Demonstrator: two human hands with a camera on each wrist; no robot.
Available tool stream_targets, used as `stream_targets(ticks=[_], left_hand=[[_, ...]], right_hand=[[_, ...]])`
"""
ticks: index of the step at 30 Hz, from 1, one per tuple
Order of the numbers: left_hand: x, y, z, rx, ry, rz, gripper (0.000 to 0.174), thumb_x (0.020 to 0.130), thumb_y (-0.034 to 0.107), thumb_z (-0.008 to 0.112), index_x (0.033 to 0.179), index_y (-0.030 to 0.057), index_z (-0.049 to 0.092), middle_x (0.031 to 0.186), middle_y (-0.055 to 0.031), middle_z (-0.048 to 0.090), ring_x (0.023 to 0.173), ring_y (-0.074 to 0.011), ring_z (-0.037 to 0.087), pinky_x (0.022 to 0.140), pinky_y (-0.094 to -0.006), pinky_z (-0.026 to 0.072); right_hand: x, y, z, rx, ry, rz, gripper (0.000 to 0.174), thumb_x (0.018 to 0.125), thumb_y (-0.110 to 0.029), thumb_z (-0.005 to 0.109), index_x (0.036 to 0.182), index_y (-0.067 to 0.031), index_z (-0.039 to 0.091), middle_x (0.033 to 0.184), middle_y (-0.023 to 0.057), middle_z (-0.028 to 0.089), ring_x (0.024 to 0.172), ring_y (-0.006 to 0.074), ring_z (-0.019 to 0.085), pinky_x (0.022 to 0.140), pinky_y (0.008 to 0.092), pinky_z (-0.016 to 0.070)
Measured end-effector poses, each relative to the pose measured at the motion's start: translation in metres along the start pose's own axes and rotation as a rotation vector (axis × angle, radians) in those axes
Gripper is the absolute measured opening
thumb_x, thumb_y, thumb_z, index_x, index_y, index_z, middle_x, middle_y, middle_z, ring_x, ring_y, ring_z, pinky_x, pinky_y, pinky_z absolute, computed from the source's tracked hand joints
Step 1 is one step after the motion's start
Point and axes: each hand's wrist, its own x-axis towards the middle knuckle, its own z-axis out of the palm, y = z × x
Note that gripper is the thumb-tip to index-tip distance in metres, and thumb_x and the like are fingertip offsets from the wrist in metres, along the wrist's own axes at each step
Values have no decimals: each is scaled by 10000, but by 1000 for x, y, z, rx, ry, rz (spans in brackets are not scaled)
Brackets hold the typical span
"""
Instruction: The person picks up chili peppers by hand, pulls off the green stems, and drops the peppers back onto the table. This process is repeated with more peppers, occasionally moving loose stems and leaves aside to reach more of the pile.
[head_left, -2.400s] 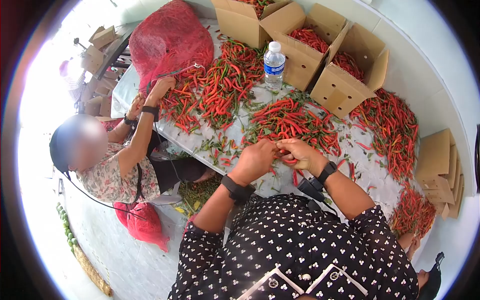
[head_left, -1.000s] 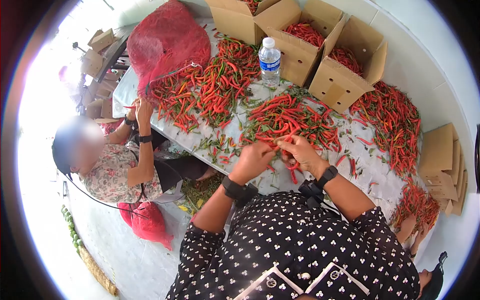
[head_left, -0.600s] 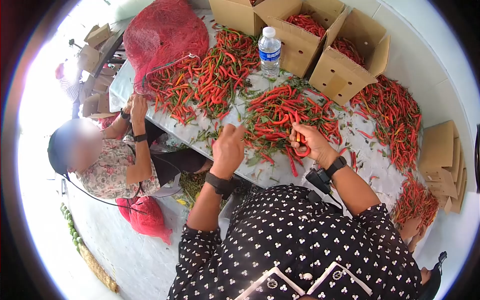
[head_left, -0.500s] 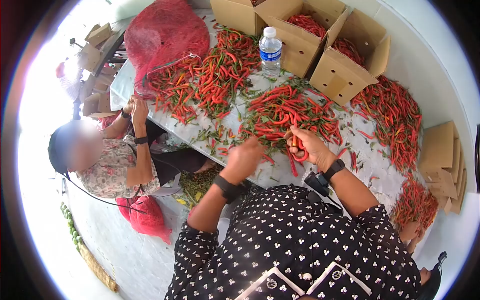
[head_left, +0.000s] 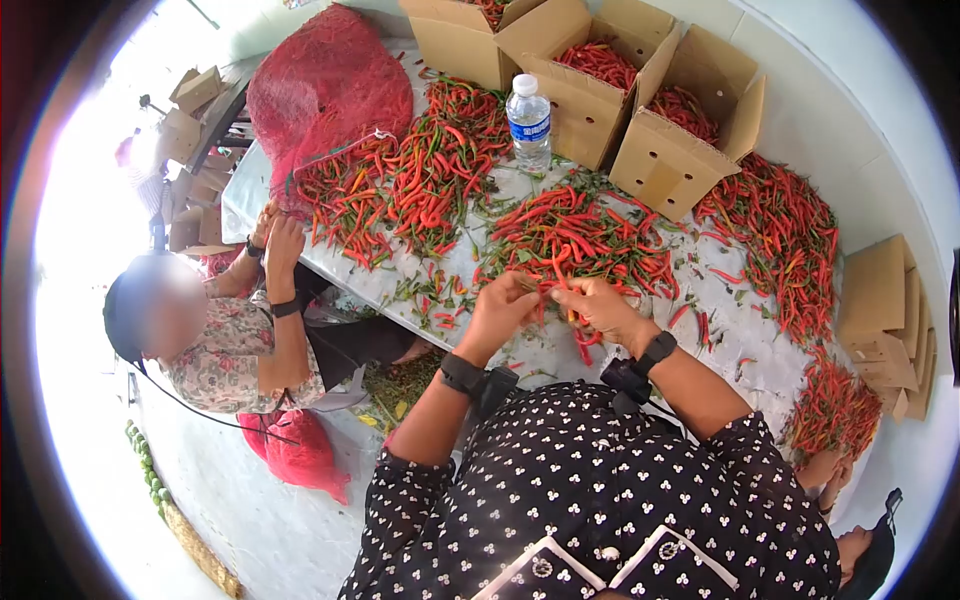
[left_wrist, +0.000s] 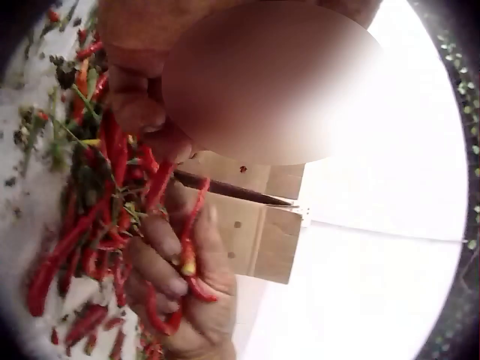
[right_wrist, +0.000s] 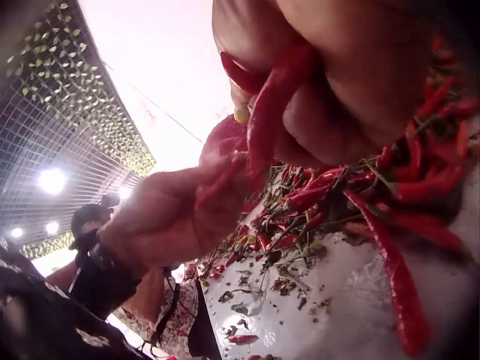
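Observation:
In the head view my left hand [head_left: 500, 312] and right hand [head_left: 608, 312] meet just over the near edge of a pile of red chili peppers [head_left: 580, 235]. My right hand holds several red chilies, one of which [right_wrist: 277, 105] juts out past its fingers in the right wrist view. The left wrist view shows loose chilies [left_wrist: 189, 259] lying across the right hand's curled fingers. There, the left thumb and fingers pinch the end of a red chili [left_wrist: 159, 186] that runs between the two hands.
A water bottle [head_left: 529, 125] stands behind the pile, beside cardboard boxes [head_left: 680, 150] of chilies. A red mesh bag [head_left: 335, 85] and more chilies [head_left: 445, 165] lie to the left. Another person [head_left: 225, 330] works at the table's left edge; a further person is at lower right.
My left hand swung away to the left about half a second ago, then came back to the right hand and a chili. The right hand kept its chilies throughout.

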Motion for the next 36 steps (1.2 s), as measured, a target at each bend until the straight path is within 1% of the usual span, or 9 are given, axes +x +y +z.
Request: stream_targets(ticks=[10, 12, 16, 19, 20, 22, 27, 33, 36], left_hand=[[5, -6, 2, 184, 32, 192, 116, 864, 142, 576, 887, 28, 578, 713, 28, 536, 598, -34, 440, 515, -203, 353], [3, -1, -7, -345, -174, -91, 166, 876, 180, 559, 787, 41, 569, 654, 48, 477, 572, -29, 386, 488, -215, 303], [5, 7, -32, -441, -60, -115, 273, 855, 189, 581, 660, 5, 525, 624, 36, 500, 544, -46, 421, 476, -241, 329], [11, 4, -41, 700, 271, 127, 215, 794, 200, 629, 733, 0, 578, 633, -70, 505, 544, -147, 512, 510, -302, 408], [12, 0, -36, 700, 269, 125, 215, 794, 200, 629, 733, 0, 578, 633, -70, 505, 544, -147, 512, 510, -302, 408], [16, -11, -21, 939, 186, 594, 174, 759, 168, 634, 791, 0, 600, 737, -96, 557, 626, -268, 561, 562, -371, 447], [26, -27, -8, 1263, 143, 364, 260, 728, 142, 633, 971, 50, 621, 903, -144, 598, 742, -316, 601, 619, -378, 479], [12, -4, -19, 497, 37, 53, 288, 821, 132, 581, 1065, -19, 567, 860, -106, 654, 721, -126, 609, 602, -280, 473], [5, -2, -11, 279, -31, 121, 272, 834, 134, 580, 1036, -48, 571, 777, -44, 625, 681, -66, 556, 575, -241, 453]], right_hand=[[-1, -11, 7, -82, -128, -138, 165, 838, -191, 615, 886, -33, 621, 617, -62, 502, 507, 14, 398, 449, 196, 303], [-6, -17, 5, -125, -139, -180, 157, 837, -181, 615, 880, -31, 621, 606, -68, 491, 499, 12, 391, 444, 194, 297], [-8, -14, -18, 106, -138, -83, 152, 879, -188, 544, 837, -42, 553, 620, -25, 503, 522, 35, 450, 392, 180, 291], [-6, 5, -38, 490, -120, -17, 170, 882, -203, 520, 824, -43, 523, 672, 18, 515, 532, 78, 478, 376, 191, 314], [-6, 11, -44, 673, -141, 8, 179, 878, -217, 513, 835, -44, 520, 715, 43, 533, 528, 101, 483, 378, 202, 331], [-8, 16, -47, 691, -162, 19, 151, 877, -193, 514, 861, -43, 526, 791, 62, 562, 601, 145, 553, 375, 198, 344], [-11, 23, -41, 579, -108, 17, 108, 867, -150, 551, 918, -59, 523, 801, 67, 592, 707, 183, 624, 389, 205, 379], [-5, 9, -23, 395, -12, 55, 151, 830, -101, 609, 929, -41, 511, 699, 3, 512, 556, 70, 522, 377, 182, 344], [6, 0, -6, 436, -14, 8, 183, 826, -110, 620, 964, -41, 522, 705, -9, 514, 556, 56, 512, 377, 179, 332]])
